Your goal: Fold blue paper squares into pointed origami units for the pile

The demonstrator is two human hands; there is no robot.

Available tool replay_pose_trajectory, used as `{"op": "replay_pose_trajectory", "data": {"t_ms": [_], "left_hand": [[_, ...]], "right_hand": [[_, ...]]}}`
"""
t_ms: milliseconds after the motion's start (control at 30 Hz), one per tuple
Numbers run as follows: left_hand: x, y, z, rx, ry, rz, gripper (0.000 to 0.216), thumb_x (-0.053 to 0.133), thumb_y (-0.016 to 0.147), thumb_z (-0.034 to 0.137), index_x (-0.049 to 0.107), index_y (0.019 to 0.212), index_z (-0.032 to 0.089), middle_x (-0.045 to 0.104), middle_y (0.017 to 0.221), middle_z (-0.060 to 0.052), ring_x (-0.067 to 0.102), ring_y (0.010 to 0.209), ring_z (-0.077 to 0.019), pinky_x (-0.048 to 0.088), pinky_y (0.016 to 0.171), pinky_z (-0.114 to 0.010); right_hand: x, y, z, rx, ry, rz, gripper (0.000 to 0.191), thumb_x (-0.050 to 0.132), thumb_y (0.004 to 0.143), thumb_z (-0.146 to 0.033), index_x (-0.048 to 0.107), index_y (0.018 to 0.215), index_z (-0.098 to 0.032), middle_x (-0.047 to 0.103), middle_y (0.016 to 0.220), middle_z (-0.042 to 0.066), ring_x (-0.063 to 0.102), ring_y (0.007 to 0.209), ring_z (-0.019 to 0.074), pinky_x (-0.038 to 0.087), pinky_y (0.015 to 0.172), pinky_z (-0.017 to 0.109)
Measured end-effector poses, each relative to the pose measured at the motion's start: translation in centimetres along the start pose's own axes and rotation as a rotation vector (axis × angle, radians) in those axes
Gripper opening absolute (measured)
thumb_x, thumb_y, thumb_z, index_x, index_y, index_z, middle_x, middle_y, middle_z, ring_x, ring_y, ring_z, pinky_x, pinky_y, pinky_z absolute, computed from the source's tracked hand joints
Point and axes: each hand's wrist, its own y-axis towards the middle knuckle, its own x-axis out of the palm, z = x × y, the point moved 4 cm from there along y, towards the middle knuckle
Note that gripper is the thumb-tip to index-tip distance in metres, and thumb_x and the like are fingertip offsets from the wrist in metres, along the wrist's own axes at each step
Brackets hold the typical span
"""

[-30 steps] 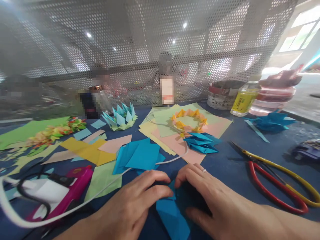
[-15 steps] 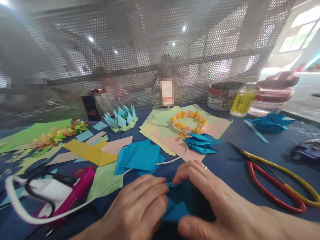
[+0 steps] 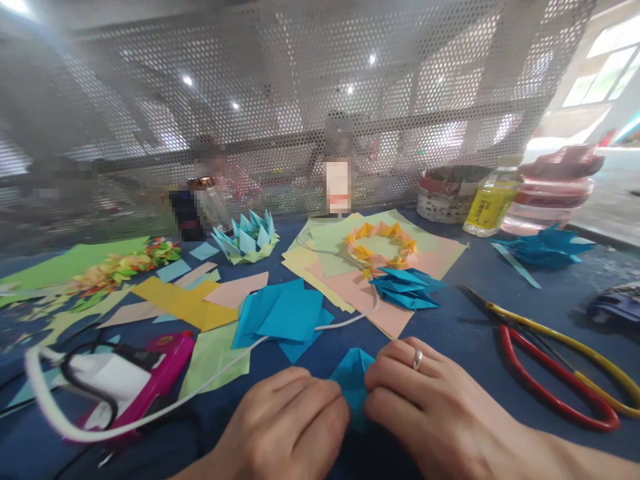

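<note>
Between my two hands, low in the middle of the view, is a piece of folded blue paper (image 3: 354, 380) with a pointed top and a crease down it. My left hand (image 3: 295, 420) is closed on its left edge, fingers curled and thumb hidden. On the opposite edge my right hand (image 3: 430, 400), a ring on one finger, is closed too, its fingertips pressed to the paper. Just beyond lie a stack of blue paper squares (image 3: 290, 310) and a cluster of folded blue pieces (image 3: 407, 288).
Scissors (image 3: 555, 360) with red and yellow handles lie at the right. A magenta glue gun (image 3: 170, 363) with a white cable is at the left. Farther back are an orange paper ring (image 3: 381, 243), a light-blue paper crown (image 3: 245, 240), a yellow-labelled bottle (image 3: 490, 203) and coloured sheets (image 3: 440, 253).
My right hand has gone from spread fingers to a closed grip on the blue paper. The paper's pointed top now shows between both hands. The view has shifted slightly.
</note>
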Motion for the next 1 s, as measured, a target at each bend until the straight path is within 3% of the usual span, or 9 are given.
{"op": "replay_pose_trajectory", "data": {"t_ms": [133, 200, 333, 467, 567, 667, 700, 733, 1000], "left_hand": [[-0.4, 0.6, -0.7, -0.162, -0.060, -0.184, 0.023, 0.043, 0.098, 0.014, 0.066, 0.102, 0.014, 0.073, 0.091, -0.006, 0.071, 0.079, -0.0164, 0.057, 0.071, -0.026], [-0.5, 0.7, -0.9, -0.188, -0.120, -0.233, 0.022, 0.045, 0.097, 0.013, 0.066, 0.099, 0.015, 0.073, 0.091, -0.005, 0.071, 0.080, -0.0159, 0.057, 0.072, -0.025], [-0.5, 0.4, -0.8, -0.200, -0.134, -0.196, 0.023, 0.046, 0.095, 0.009, 0.067, 0.094, 0.016, 0.071, 0.087, -0.005, 0.070, 0.079, -0.0156, 0.057, 0.075, -0.026], [-0.2, 0.1, -0.5, -0.205, -0.142, -0.193, 0.022, 0.049, 0.093, 0.006, 0.068, 0.091, 0.017, 0.071, 0.082, -0.003, 0.069, 0.076, -0.0153, 0.055, 0.075, -0.028], [0.0, -0.2, -0.4, -0.175, -0.170, -0.184, 0.021, 0.052, 0.091, 0.006, 0.068, 0.087, 0.017, 0.070, 0.078, -0.002, 0.068, 0.075, -0.0148, 0.054, 0.074, -0.029], [-0.6, -0.6, -0.3, -0.123, -0.219, -0.053, 0.021, 0.053, 0.092, 0.011, 0.068, 0.079, 0.016, 0.069, 0.074, -0.001, 0.068, 0.072, -0.0143, 0.053, 0.070, -0.029], [-0.8, -0.7, -0.3, -0.125, -0.220, -0.058, 0.020, 0.054, 0.092, 0.011, 0.068, 0.081, 0.015, 0.071, 0.077, -0.002, 0.069, 0.074, -0.0146, 0.053, 0.071, -0.029], [-0.5, -0.9, -0.5, -0.208, -0.219, -0.171, 0.016, 0.056, 0.092, 0.010, 0.069, 0.084, 0.015, 0.073, 0.082, -0.002, 0.070, 0.080, -0.0156, 0.053, 0.079, -0.031], [-0.6, -0.6, -1.4, -0.188, -0.113, -0.209, 0.014, 0.059, 0.093, 0.029, 0.072, 0.093, 0.024, 0.074, 0.083, -0.003, 0.072, 0.084, -0.0188, 0.057, 0.083, -0.033]], "right_hand": [[0.7, -0.2, 1.0, -0.006, 0.041, 0.009, 0.029, 0.038, 0.087, 0.002, 0.055, 0.076, -0.019, 0.061, 0.085, 0.004, 0.052, 0.073, 0.0162, 0.043, 0.068, 0.028], [1.0, -0.2, 1.3, 0.016, 0.063, -0.023, 0.028, 0.038, 0.086, 0.003, 0.056, 0.081, -0.018, 0.061, 0.087, 0.005, 0.053, 0.075, 0.0162, 0.044, 0.070, 0.028], [1.0, 0.1, 1.4, 0.096, 0.079, -0.056, 0.022, 0.053, 0.081, 0.000, 0.057, 0.091, -0.018, 0.063, 0.089, 0.003, 0.059, 0.080, 0.0171, 0.047, 0.072, 0.027], [0.9, 0.2, 0.8, 0.026, 0.076, -0.085, 0.014, 0.068, 0.081, -0.009, 0.060, 0.086, -0.020, 0.065, 0.089, 0.001, 0.060, 0.081, 0.0166, 0.047, 0.071, 0.026], [0.7, 0.2, 0.3, -0.010, 0.055, -0.099, 0.018, 0.066, 0.084, -0.008, 0.058, 0.074, -0.021, 0.064, 0.082, 0.000, 0.059, 0.075, 0.0145, 0.048, 0.068, 0.024], [0.3, 0.4, -0.1, 0.009, 0.044, -0.132, 0.023, 0.059, 0.087, -0.005, 0.056, 0.070, -0.021, 0.063, 0.081, 0.000, 0.058, 0.071, 0.0138, 0.048, 0.064, 0.023], [0.2, 0.5, -0.2, 0.017, 0.037, -0.149, 0.024, 0.058, 0.087, -0.004, 0.056, 0.070, -0.021, 0.063, 0.082, 0.001, 0.058, 0.071, 0.0143, 0.048, 0.063, 0.023], [0.1, 0.5, -0.2, 0.011, 0.038, -0.166, 0.025, 0.058, 0.086, -0.003, 0.056, 0.070, -0.021, 0.063, 0.082, 0.001, 0.058, 0.072, 0.0147, 0.048, 0.063, 0.023], [0.8, 0.4, 1.2, 0.119, 0.159, -0.146, 0.016, 0.069, 0.087, -0.014, 0.062, 0.075, -0.023, 0.064, 0.080, -0.002, 0.062, 0.074, 0.0127, 0.048, 0.060, 0.020]]}}
